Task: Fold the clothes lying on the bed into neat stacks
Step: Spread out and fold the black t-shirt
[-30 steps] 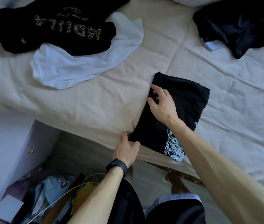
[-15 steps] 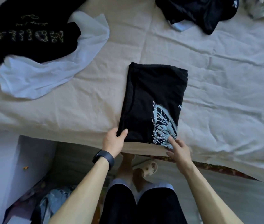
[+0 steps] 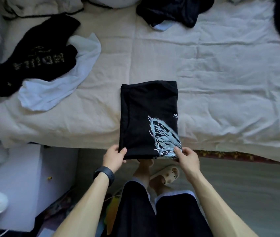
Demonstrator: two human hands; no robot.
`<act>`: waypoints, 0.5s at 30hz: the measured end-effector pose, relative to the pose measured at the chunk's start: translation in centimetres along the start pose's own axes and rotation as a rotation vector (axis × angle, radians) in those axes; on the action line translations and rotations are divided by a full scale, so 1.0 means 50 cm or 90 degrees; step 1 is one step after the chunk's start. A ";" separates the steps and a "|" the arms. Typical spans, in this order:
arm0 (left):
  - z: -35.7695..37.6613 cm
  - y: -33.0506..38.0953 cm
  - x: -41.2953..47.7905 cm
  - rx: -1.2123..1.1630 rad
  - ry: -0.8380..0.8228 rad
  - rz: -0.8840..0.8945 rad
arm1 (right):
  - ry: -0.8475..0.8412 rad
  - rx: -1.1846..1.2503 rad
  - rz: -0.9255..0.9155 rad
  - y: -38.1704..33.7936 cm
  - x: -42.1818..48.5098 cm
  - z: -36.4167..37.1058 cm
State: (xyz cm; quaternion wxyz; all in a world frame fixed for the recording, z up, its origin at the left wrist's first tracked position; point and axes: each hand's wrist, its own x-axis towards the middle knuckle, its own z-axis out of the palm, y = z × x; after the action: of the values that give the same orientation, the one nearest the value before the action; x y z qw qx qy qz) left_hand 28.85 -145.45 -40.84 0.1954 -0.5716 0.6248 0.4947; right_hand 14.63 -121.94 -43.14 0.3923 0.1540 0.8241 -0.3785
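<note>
The person is standing at the edge of the bed, leaning over a black T-shirt that is lying folded into a long rectangle on the cream sheet, its near end reaching the mattress edge. The left hand, with a dark watch on its wrist, is pinching the shirt's near left corner, thumb on top and fingers curled underneath. The right hand is gripping the near right corner in the same way, just below the pale blue butterfly print. Well off to the left a black sweater with lettering is sprawling unfolded over a pale blue garment, and a dark crumpled heap is sitting at the far side. Down on the floor a beige slipper is showing between the person's arms
</note>
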 end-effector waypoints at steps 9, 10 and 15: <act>0.034 -0.101 -0.140 -0.096 -0.003 -0.053 | -0.062 0.016 0.001 0.070 -0.105 -0.068; 0.033 -0.100 -0.144 -0.113 -0.002 -0.040 | -0.073 0.012 -0.010 0.063 -0.108 -0.074; -0.003 -0.028 -0.139 -0.225 0.013 0.083 | -0.116 0.083 -0.094 -0.025 -0.114 -0.108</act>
State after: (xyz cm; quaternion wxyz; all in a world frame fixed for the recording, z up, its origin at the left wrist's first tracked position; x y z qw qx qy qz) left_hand 32.02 -141.75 -35.72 0.0530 -0.5606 0.5658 0.6023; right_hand 14.77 -118.48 -35.96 0.4257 0.0828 0.7677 -0.4718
